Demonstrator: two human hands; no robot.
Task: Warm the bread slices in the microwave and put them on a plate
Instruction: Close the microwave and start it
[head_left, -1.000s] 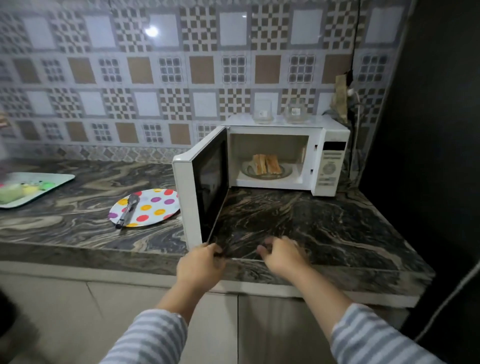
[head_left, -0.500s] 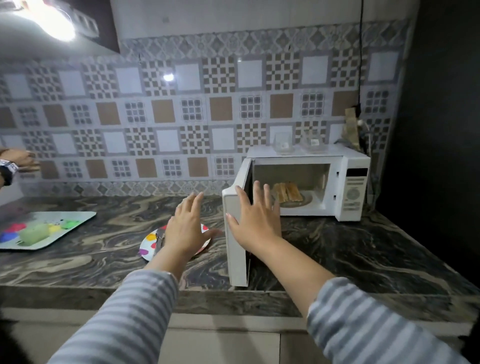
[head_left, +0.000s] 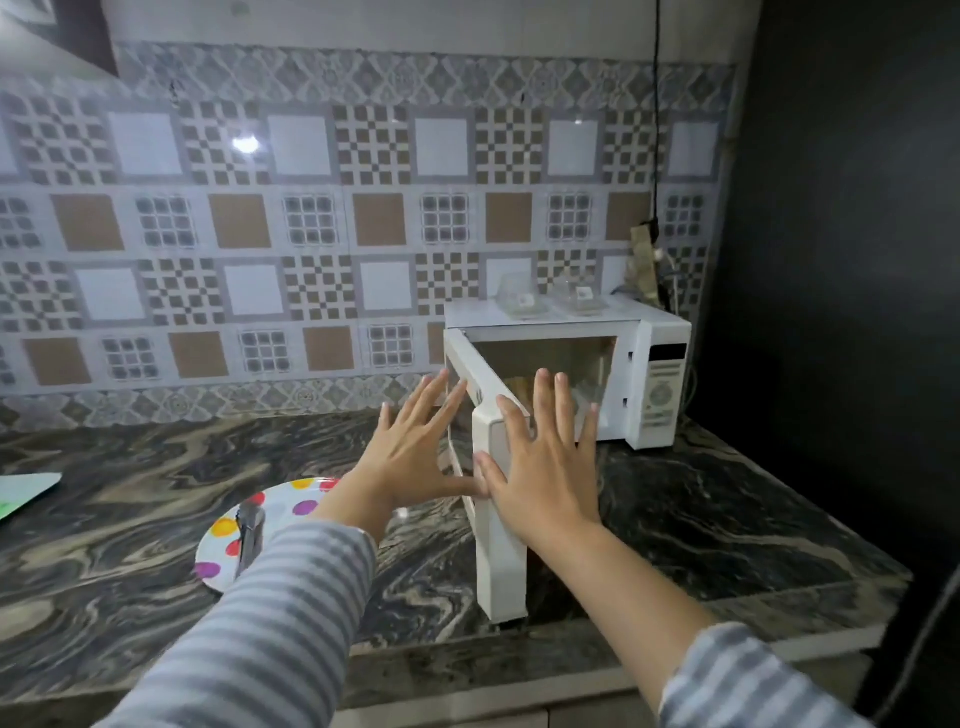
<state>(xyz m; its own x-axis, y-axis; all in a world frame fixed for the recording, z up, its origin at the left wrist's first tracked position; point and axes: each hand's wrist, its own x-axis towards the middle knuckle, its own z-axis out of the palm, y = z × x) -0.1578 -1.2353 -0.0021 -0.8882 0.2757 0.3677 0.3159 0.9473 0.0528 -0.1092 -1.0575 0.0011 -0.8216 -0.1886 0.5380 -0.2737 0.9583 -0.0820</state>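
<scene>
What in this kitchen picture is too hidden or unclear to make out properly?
All in the head view:
- Bread slices: mostly hidden behind the microwave door and the right hand; their number is unclear.
- Spotted plate: partly covered by the left sleeve.
- Green-edged tray: cut off by the left edge.
- Control panel labels: too small to read.
- Clear containers on top: too blurred.

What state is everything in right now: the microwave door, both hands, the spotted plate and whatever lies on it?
Microwave door: partly open, swung toward the oven.
Right hand: fingers straight, flat against the door's edge.
Left hand: fingers spread, against the door's outer face.
Bread: inside the microwave, mostly hidden.
Spotted plate: on the counter, no bread on it.
Tongs: lying on the plate.
</scene>
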